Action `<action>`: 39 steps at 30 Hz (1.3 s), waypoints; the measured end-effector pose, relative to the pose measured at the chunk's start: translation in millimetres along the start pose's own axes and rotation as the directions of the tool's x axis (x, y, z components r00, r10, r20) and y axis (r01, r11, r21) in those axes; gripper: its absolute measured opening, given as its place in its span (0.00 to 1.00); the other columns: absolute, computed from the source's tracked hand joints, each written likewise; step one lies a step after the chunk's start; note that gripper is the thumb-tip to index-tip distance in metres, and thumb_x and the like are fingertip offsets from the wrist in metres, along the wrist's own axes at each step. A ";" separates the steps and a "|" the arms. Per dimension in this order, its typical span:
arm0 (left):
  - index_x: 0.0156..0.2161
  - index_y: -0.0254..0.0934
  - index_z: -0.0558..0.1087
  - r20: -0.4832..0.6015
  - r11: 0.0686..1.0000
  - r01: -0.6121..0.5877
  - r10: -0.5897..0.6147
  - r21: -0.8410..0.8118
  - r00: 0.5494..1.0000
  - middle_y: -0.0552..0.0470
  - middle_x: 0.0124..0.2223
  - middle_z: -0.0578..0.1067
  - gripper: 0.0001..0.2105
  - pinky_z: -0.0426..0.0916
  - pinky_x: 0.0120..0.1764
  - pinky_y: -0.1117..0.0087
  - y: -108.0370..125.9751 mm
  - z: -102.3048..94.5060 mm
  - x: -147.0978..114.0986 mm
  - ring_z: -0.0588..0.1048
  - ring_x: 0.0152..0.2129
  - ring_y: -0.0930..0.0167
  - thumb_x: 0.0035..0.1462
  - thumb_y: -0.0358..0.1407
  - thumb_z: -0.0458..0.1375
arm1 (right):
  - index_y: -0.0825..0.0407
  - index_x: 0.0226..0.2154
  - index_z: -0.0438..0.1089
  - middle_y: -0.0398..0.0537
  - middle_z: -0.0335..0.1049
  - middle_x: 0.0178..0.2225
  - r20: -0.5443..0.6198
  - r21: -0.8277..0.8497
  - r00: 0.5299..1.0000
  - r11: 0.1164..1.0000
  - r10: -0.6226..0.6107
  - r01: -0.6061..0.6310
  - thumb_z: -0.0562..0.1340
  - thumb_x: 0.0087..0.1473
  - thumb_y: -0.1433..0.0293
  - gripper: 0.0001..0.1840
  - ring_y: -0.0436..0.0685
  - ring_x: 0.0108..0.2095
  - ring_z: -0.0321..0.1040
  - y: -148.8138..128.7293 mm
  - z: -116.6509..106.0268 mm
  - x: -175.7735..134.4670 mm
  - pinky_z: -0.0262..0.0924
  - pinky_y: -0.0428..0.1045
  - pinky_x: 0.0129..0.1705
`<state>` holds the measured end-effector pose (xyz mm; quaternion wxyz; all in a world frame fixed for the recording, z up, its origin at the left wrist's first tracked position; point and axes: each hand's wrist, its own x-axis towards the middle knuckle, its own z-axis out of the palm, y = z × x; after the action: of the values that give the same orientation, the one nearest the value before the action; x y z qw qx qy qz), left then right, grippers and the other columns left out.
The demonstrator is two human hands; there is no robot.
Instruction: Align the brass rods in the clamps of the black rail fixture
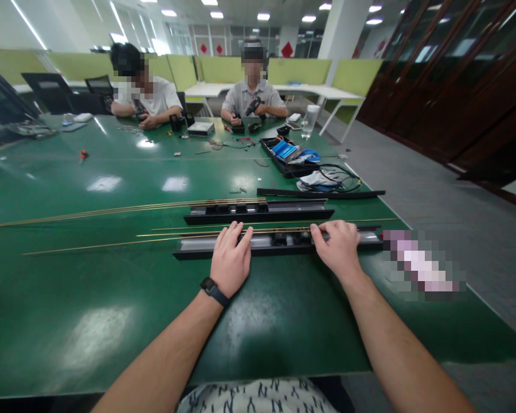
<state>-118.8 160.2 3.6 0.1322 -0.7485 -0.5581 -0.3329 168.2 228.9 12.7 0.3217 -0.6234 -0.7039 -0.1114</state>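
Note:
A black channel rail (266,250) with a pale inner face lies across the green table before me. My left hand (233,258), wearing a dark watch (215,291), rests on the rail's left half with fingers stretched out and apart. Farther right, my right hand (339,245) bends its fingers over the same rail, thumb against its inner side. What those fingertips pinch is hidden. Thin brass rods (279,230) run along the channel between both hands and stick out past its left end. Dark blocks (280,236) sit inside the channel.
Behind lies a second black rail (258,217) with long brass rods (124,209) across it. A black strip (320,194), a cable bundle (333,179) and a black tray (284,167) lie beyond. Two people sit opposite, one holding a power drill (253,106). The table's edge runs along the right.

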 end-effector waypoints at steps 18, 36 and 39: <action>0.63 0.37 0.71 0.014 1.000 0.008 -0.008 0.002 1.000 0.38 0.65 0.71 0.20 0.62 0.67 0.48 1.1 -1.3 -0.2 0.65 0.67 0.56 0.68 0.31 0.53 | 0.51 0.35 0.73 0.55 0.73 0.39 -0.193 0.104 0.981 0.994 -0.017 0.037 0.59 0.64 0.57 0.16 0.63 0.47 0.67 0.7 -9.7 5.8 0.57 0.58 0.55; 0.64 0.38 0.70 0.033 1.000 0.022 -0.022 -0.015 0.999 0.38 0.65 0.72 0.21 0.62 0.67 0.47 1.7 -2.9 -0.1 0.66 0.67 0.56 0.68 0.30 0.54 | 0.49 0.37 0.78 0.48 0.79 0.30 0.108 0.213 0.970 0.948 0.216 -0.235 0.58 0.64 0.50 0.22 0.58 0.33 0.75 -14.7 -20.3 0.3 0.60 0.51 0.38; 0.63 0.37 0.71 0.023 1.000 0.011 -0.011 -0.005 1.000 0.38 0.65 0.72 0.20 0.62 0.67 0.47 1.5 -2.3 -0.3 0.66 0.67 0.56 0.68 0.30 0.54 | 0.49 0.36 0.78 0.48 0.79 0.30 0.106 0.210 0.972 0.951 0.210 -0.229 0.59 0.63 0.49 0.22 0.58 0.32 0.74 -13.0 -19.3 0.4 0.60 0.51 0.37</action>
<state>-118.3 158.2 5.4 0.1221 -0.7494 -0.5628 -0.3266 161.9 215.9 31.0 0.3700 -0.6622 -0.6509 0.0299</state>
